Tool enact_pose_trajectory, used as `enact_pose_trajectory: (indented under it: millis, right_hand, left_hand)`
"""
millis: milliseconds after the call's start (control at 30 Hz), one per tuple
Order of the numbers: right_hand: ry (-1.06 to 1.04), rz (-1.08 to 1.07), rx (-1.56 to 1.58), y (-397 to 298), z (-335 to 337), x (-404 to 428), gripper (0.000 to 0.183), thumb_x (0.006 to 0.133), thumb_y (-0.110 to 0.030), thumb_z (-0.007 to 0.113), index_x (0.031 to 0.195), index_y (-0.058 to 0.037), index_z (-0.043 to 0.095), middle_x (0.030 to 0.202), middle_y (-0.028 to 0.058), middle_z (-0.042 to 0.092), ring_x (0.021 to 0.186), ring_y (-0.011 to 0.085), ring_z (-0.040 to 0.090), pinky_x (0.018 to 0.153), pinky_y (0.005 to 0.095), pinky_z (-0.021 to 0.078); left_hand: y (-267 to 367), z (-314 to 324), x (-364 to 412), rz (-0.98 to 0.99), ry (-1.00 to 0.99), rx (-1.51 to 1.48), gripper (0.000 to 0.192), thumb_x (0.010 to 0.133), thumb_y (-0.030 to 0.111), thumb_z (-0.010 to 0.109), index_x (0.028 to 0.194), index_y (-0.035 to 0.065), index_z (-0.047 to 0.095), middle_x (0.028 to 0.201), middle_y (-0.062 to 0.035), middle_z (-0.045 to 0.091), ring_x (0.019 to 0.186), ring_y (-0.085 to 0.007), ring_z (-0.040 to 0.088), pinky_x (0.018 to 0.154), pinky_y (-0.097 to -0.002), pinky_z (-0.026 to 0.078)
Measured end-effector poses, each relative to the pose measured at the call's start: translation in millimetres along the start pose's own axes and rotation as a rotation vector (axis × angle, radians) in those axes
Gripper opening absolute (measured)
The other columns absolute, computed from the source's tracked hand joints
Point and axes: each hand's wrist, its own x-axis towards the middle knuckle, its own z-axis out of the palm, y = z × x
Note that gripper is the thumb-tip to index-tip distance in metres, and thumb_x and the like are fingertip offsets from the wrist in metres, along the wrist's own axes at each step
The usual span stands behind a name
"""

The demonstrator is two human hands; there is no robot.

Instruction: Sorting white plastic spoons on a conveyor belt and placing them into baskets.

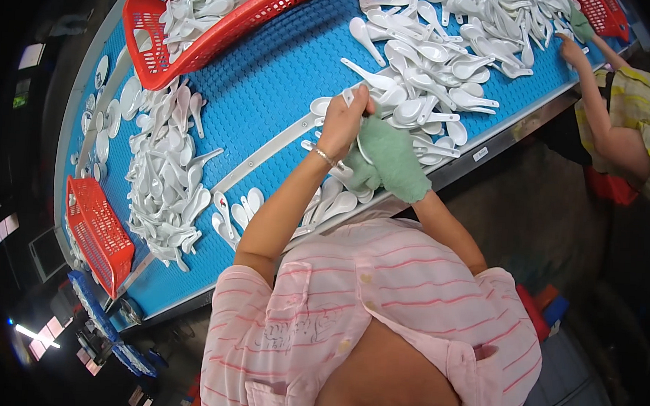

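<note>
My bare left hand, with a bracelet at the wrist, has its fingers curled round the handle of a white ceramic spoon. My right hand wears a green cloth glove and is close against the left hand; a piece of green cloth hangs below. A white curved edge shows between the glove and the cloth, and its grip is partly hidden. A large heap of white ceramic spoons lies just beyond both hands. More spoons lie between my forearms at the near edge.
The blue textured belt carries another spoon pile at left. Red plastic baskets stand at upper left and lower left. A metal divider strip crosses the belt. Dishes lie far left. Another person works at upper right.
</note>
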Motion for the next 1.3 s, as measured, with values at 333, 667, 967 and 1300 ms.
enact_pose_trajectory:
  millis: [333, 667, 967, 1300]
  right_hand:
    - [0.191, 0.665, 1.010, -4.1, -36.3, -20.5, 0.019, 0.088, -0.017, 0.050, 0.098, -0.0042, 0.060, 0.073, 0.0016, 0.057, 0.064, 0.0078, 0.054, 0.058, 0.0238, 0.0450]
    - [0.443, 0.745, 1.253, 18.6, -43.8, -11.1, 0.025, 0.087, -0.021, 0.054, 0.105, -0.0037, 0.060, 0.076, 0.0026, 0.058, 0.063, 0.0105, 0.054, 0.058, 0.0241, 0.0454]
    - [0.059, 0.063, 0.641, 4.7, -28.2, 14.7, 0.027, 0.072, -0.022, 0.062, 0.094, -0.0079, 0.058, 0.086, 0.0126, 0.059, 0.076, 0.0319, 0.059, 0.063, 0.0401, 0.0470]
    - [0.323, 0.409, 0.136, 32.0, -86.3, -13.4, 0.065, 0.040, -0.036, 0.078, 0.095, -0.0094, 0.056, 0.068, 0.0025, 0.060, 0.063, 0.0199, 0.061, 0.054, 0.0296, 0.0427]
  left_hand:
    - [-10.5, -18.4, 142.6, 0.668, -0.129, 1.393, 0.018, 0.077, 0.006, 0.054, 0.094, 0.0099, 0.060, 0.093, -0.0120, 0.053, 0.070, -0.0319, 0.059, 0.060, -0.0405, 0.049]
    - [38.4, -52.9, 34.6, 0.318, -0.198, 0.181, 0.016, 0.096, 0.024, 0.042, 0.096, 0.0084, 0.047, 0.100, -0.0060, 0.048, 0.076, -0.0076, 0.043, 0.062, -0.0214, 0.040]
    - [51.3, -23.0, -26.8, 0.580, -0.409, 0.444, 0.015, 0.095, 0.019, 0.044, 0.092, 0.0039, 0.044, 0.102, -0.0062, 0.051, 0.083, -0.0162, 0.051, 0.080, -0.0280, 0.042]
    - [40.6, 4.6, 128.3, -0.034, 0.209, 0.457, 0.038, 0.079, 0.037, 0.065, 0.075, -0.0007, 0.062, 0.061, -0.0071, 0.058, 0.059, -0.0147, 0.058, 0.056, -0.0273, 0.047]
